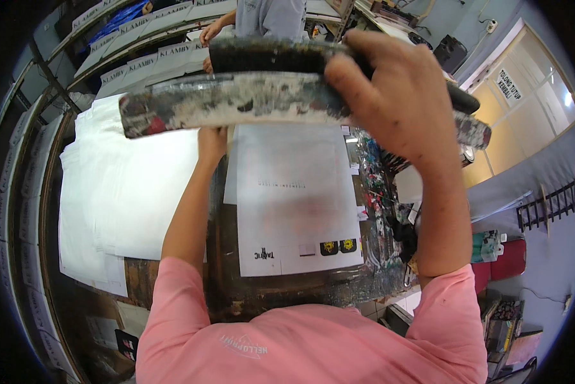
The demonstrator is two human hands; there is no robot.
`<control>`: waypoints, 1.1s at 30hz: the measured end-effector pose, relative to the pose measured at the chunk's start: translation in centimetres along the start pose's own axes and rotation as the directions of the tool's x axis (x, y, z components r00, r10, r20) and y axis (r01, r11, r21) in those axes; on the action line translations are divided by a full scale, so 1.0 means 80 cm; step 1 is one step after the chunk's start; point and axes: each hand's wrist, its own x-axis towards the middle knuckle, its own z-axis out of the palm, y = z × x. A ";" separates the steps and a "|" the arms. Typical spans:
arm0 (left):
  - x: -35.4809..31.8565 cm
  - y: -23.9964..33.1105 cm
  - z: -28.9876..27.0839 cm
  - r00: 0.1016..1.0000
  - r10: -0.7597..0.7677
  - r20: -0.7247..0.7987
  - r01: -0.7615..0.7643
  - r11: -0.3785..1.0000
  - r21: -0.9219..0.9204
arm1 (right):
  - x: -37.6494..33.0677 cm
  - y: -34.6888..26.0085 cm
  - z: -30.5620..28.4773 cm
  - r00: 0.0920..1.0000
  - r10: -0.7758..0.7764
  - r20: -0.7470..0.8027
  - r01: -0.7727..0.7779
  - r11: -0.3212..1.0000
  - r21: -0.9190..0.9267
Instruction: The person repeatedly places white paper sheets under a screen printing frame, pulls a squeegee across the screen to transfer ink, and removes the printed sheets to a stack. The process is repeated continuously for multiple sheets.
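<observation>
The paint-smeared bar (249,102) hides the fingers of the left hand (212,144) and the far end of the printed sheet (300,221). Below the bar, faint lettering (281,183) is too blurred to read; above it, the top edge crops a co-worker (271,19).

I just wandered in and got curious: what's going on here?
A person in a pink shirt holds a long, paint-smeared bar up in the right hand. The left hand is partly hidden behind it, so its grip can't be told. Below, a printed sheet lies on a stained table, with white sheets to its left. Another person stands beyond.
</observation>
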 end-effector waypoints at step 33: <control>-0.121 -0.129 -0.432 0.862 0.189 -0.471 0.306 0.547 0.779 | -0.021 -0.007 0.007 0.998 0.056 -0.043 -0.057 0.998 -0.034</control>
